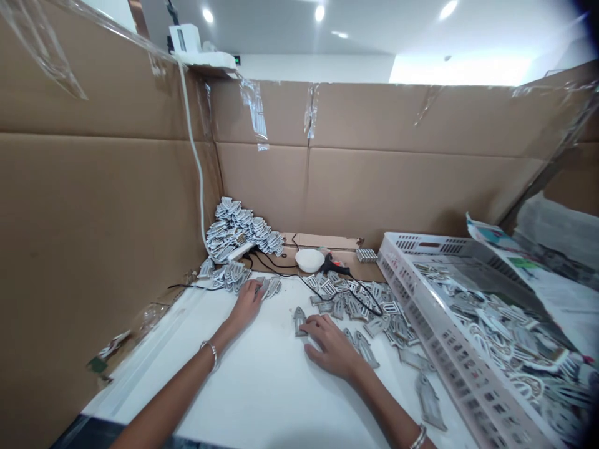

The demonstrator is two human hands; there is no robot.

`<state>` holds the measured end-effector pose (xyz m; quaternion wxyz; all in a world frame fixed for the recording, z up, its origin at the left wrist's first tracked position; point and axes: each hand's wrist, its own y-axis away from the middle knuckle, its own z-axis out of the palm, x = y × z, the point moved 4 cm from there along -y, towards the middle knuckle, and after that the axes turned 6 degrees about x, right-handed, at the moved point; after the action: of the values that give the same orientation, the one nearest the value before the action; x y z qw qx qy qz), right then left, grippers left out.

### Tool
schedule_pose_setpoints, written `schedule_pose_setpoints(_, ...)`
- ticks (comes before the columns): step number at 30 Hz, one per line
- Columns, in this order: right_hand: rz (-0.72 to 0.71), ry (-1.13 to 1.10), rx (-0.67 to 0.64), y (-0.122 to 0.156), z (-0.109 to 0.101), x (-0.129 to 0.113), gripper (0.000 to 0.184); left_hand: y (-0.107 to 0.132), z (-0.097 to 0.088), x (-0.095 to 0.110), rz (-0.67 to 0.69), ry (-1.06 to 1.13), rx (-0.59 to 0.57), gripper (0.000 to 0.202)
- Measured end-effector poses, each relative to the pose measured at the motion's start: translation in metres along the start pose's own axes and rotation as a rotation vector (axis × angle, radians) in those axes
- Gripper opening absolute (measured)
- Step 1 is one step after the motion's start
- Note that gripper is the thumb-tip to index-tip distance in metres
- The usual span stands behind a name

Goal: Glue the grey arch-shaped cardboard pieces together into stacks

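Observation:
My left hand [248, 304] lies palm down on the white table top [262, 399], with its fingertips against a small cluster of flat grey tag-shaped pieces [234, 276]. Just to its right are more such pieces [271, 287]. My right hand [330, 346] rests with its fingertips beside a single pointed grey piece [300, 321] and seems to touch it. Neither hand visibly holds anything. A loose spread of similar pieces [360, 308] lies beyond my right hand.
A white slatted plastic crate [449, 299] full of pieces stands at the right. At the back are a tall heap of pieces [238, 231], a white bowl [309, 260], a black glue gun [334, 265] and loose black cables. Cardboard walls [116, 187] enclose the left and back.

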<state>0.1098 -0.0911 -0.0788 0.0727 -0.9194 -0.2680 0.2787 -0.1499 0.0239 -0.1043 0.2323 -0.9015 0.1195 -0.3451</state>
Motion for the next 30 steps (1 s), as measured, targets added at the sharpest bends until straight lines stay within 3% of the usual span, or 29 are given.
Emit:
schedule_pose_setpoints(7,-0.007,-0.005,0.010,0.002,0.001,0.003,0.038,0.009,-0.006,0.004,0.006,-0.006,-0.070,0.024)
schedule_pose_setpoints(10,-0.006,-0.017,0.014,0.004,0.003,0.005,0.040,0.008,-0.003,0.009,-0.005,-0.059,-0.073,0.039)
schedule_pose_setpoints(13,-0.020,-0.020,0.020,0.004,0.006,0.006,0.041,0.003,0.009,0.019,0.015,-0.120,-0.108,0.058)
schedule_pose_setpoints(17,-0.045,-0.013,0.034,0.004,0.008,0.007,0.040,-0.004,0.032,0.034,0.133,-0.201,-0.237,0.049)
schedule_pose_setpoints(20,-0.045,-0.014,0.045,0.004,0.008,0.008,0.040,-0.008,0.040,0.040,0.197,-0.247,-0.296,0.041)
schedule_pose_setpoints(23,-0.041,-0.016,0.043,0.005,0.008,0.008,0.040,-0.007,0.033,0.039,0.239,-0.231,-0.341,0.037)
schedule_pose_setpoints(27,-0.035,-0.018,0.035,0.004,0.008,0.007,0.039,0.002,0.008,0.036,0.336,-0.138,-0.436,0.042)
schedule_pose_setpoints(30,-0.025,-0.035,0.026,0.004,0.008,0.008,0.038,0.008,-0.016,0.031,0.305,-0.089,-0.395,0.053)
